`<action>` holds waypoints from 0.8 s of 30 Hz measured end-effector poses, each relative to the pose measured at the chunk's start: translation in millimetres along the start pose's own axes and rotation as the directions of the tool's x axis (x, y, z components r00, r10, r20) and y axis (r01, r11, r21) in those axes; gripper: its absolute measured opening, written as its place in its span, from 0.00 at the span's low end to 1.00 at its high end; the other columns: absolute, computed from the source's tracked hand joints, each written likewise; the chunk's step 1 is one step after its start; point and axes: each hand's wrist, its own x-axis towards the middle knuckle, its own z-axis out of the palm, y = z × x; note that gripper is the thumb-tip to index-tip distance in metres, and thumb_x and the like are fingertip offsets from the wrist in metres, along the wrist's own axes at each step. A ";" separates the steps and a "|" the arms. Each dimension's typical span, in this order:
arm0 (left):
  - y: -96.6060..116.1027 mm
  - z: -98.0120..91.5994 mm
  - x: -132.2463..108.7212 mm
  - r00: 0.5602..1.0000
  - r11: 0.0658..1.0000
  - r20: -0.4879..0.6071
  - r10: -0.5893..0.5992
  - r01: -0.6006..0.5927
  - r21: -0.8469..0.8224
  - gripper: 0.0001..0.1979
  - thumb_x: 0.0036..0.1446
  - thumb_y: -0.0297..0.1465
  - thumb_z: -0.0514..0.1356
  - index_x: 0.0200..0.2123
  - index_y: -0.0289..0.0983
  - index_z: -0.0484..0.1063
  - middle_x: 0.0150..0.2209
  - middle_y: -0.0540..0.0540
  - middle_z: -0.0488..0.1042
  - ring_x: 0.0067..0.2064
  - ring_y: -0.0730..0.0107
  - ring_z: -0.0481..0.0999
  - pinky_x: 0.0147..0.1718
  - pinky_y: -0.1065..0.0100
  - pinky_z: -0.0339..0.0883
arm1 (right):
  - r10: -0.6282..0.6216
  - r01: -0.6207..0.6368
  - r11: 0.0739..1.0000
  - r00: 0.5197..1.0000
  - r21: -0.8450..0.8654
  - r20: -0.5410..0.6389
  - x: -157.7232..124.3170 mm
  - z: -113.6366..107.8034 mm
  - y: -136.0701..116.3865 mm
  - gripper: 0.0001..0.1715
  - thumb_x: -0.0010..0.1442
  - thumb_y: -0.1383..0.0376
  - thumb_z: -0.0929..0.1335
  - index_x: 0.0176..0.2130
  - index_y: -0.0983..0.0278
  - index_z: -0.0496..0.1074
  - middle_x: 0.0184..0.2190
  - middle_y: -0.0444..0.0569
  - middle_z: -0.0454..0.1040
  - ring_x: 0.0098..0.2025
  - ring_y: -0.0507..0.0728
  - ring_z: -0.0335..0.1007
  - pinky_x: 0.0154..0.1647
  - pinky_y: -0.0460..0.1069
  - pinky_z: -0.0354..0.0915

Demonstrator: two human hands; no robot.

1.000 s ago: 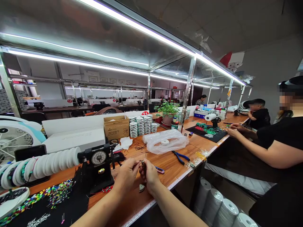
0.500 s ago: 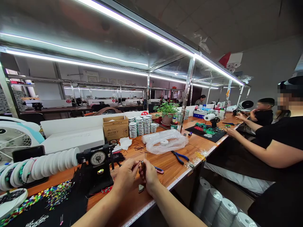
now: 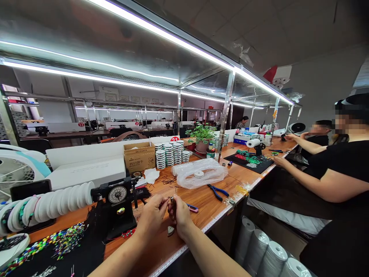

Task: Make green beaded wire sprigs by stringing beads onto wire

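Just above the tabletop (image 3: pixel 207 204), the left hand (image 3: pixel 152 216) and right hand (image 3: pixel 181 215) meet, fingers of both pinched on a small dark piece (image 3: pixel 172 200), near the dial gauge (image 3: pixel 117 194).

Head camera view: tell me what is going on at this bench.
A person holds both hands together above the workbench's front edge. The left hand and right hand pinch a small piece between them; what it is cannot be told. A black dial gauge stands just left of them, coloured beads lie on a black mat further left, blue-handled pliers lie to the right. A co-worker at the next place has a hand beside another mat.
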 end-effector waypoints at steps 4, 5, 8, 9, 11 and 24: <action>6.2 -5.4 -3.4 0.997 0.996 -0.026 -0.066 0.064 -0.065 0.12 0.55 0.38 0.55 0.26 0.38 0.71 0.27 0.47 0.74 0.32 0.63 0.72 0.33 0.63 0.65 | -0.101 0.093 0.982 0.994 -0.166 -0.044 -4.0 -6.7 -5.9 0.35 0.58 0.41 0.50 0.23 0.64 0.63 0.16 0.43 0.61 0.15 0.49 0.54 0.16 0.44 0.53; 8.6 -7.9 -5.5 0.994 0.989 -0.025 -0.105 0.102 -0.109 0.12 0.54 0.39 0.55 0.27 0.38 0.71 0.28 0.46 0.75 0.32 0.63 0.74 0.33 0.63 0.67 | -0.148 0.130 0.965 0.987 -0.229 -0.063 -3.4 -12.8 -10.3 0.35 0.58 0.42 0.50 0.24 0.64 0.64 0.18 0.44 0.63 0.18 0.50 0.58 0.19 0.45 0.57; 15.9 -16.5 -13.0 0.949 0.891 0.071 -0.306 0.312 -0.331 0.14 0.50 0.42 0.59 0.29 0.35 0.71 0.29 0.44 0.77 0.35 0.61 0.77 0.33 0.63 0.71 | -0.279 0.198 0.883 0.950 -0.426 -0.138 5.1 -43.1 -28.7 0.22 0.58 0.48 0.59 0.30 0.64 0.65 0.29 0.50 0.70 0.33 0.56 0.67 0.34 0.48 0.62; 17.8 -19.2 -15.4 0.923 0.834 0.118 -0.366 0.381 -0.399 0.15 0.48 0.42 0.60 0.29 0.35 0.71 0.29 0.43 0.77 0.36 0.60 0.78 0.32 0.63 0.73 | -0.305 0.193 0.852 0.938 -0.486 -0.163 9.4 -55.6 -35.4 0.17 0.56 0.52 0.63 0.32 0.64 0.65 0.33 0.52 0.70 0.39 0.58 0.67 0.39 0.50 0.61; 20.3 -23.6 -19.5 0.871 0.711 0.192 -0.452 0.481 -0.513 0.15 0.44 0.41 0.63 0.29 0.34 0.70 0.29 0.44 0.77 0.35 0.59 0.79 0.30 0.64 0.74 | -0.329 0.152 0.794 0.922 -0.589 -0.204 17.6 -79.1 -47.3 0.09 0.51 0.62 0.68 0.32 0.64 0.66 0.38 0.56 0.70 0.48 0.63 0.63 0.46 0.52 0.57; 44.0 -34.6 -34.0 0.775 0.357 0.385 -0.502 0.591 -0.724 0.16 0.34 0.34 0.72 0.30 0.36 0.76 0.34 0.46 0.76 0.39 0.68 0.75 0.36 0.74 0.71 | -0.224 0.308 0.851 0.945 -0.426 0.237 -49.5 -30.2 -56.1 0.15 0.54 0.55 0.67 0.35 0.63 0.74 0.31 0.47 0.75 0.28 0.52 0.68 0.30 0.46 0.63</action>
